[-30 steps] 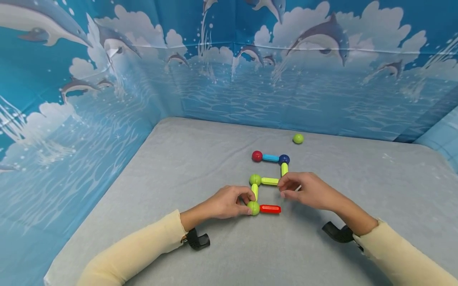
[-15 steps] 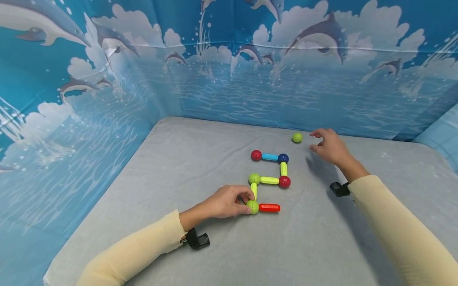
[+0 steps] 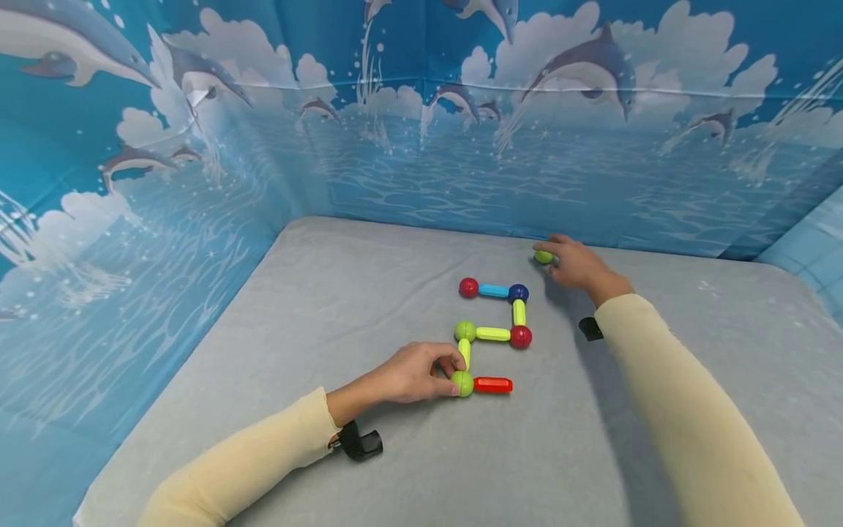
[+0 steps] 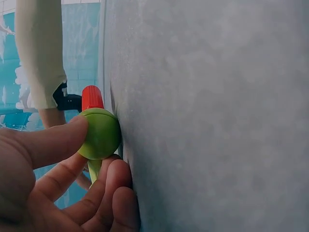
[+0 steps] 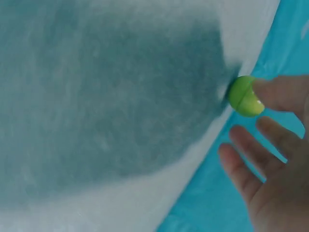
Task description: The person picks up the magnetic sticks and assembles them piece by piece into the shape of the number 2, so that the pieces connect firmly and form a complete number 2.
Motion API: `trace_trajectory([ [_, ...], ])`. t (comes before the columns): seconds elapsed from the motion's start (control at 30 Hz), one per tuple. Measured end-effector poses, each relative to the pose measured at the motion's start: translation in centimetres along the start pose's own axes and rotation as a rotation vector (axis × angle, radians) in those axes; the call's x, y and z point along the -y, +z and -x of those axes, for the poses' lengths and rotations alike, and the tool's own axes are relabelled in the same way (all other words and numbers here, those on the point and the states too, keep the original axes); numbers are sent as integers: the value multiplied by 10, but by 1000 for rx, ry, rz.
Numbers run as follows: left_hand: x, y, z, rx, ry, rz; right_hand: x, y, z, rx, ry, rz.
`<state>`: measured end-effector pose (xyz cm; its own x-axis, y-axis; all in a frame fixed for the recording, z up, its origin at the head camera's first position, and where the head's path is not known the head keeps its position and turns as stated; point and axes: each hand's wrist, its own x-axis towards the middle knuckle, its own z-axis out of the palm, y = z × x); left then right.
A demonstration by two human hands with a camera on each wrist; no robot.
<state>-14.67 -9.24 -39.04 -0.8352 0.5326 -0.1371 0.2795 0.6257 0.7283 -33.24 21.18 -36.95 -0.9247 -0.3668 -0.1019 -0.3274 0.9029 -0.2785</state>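
My left hand (image 3: 421,372) pinches a green ball (image 3: 462,383) at the near end of a zigzag of balls and rods; the left wrist view shows thumb and fingers against this ball (image 4: 100,133). A red rod (image 3: 493,385) points right from it, and a yellow-green rod (image 3: 464,353) runs away to another green ball (image 3: 465,331). At the back of the table my right hand (image 3: 574,263) is around a loose green ball (image 3: 544,257). In the right wrist view the thumb overlaps that ball (image 5: 245,96), while the visible fingers are spread, apart from it.
The zigzag continues through a yellow-green rod (image 3: 492,334), a red ball (image 3: 521,337), another upright-lying yellow-green rod (image 3: 519,313), a dark blue ball (image 3: 518,293), a light blue rod (image 3: 493,290) and a red ball (image 3: 469,288). A dolphin-print curtain (image 3: 395,176) borders the grey table (image 3: 329,293).
My right hand has left the red ball at the zigzag's right corner and moved away to the loose green ball at the back. My left hand has stayed in place.
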Motion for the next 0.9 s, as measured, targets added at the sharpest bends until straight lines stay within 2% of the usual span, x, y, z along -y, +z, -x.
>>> trace_trajectory([
  [0.23,1,1,1,6,5,4,-5,8,-6,-72,67,-73],
  [0.33,1,1,1,6,15,2,-6,8,-8,-87,81,-71],
  [0.53,1,-1,0,10,18,-2,-5,10,-13,-56,79,-36],
  [0.77,2,0,-1,6,22,-3,-6,12,-14,-27,125,-97],
  [0.9,2,0,-1,6,13,1,-9,12,-9,-19,118,-115],
])
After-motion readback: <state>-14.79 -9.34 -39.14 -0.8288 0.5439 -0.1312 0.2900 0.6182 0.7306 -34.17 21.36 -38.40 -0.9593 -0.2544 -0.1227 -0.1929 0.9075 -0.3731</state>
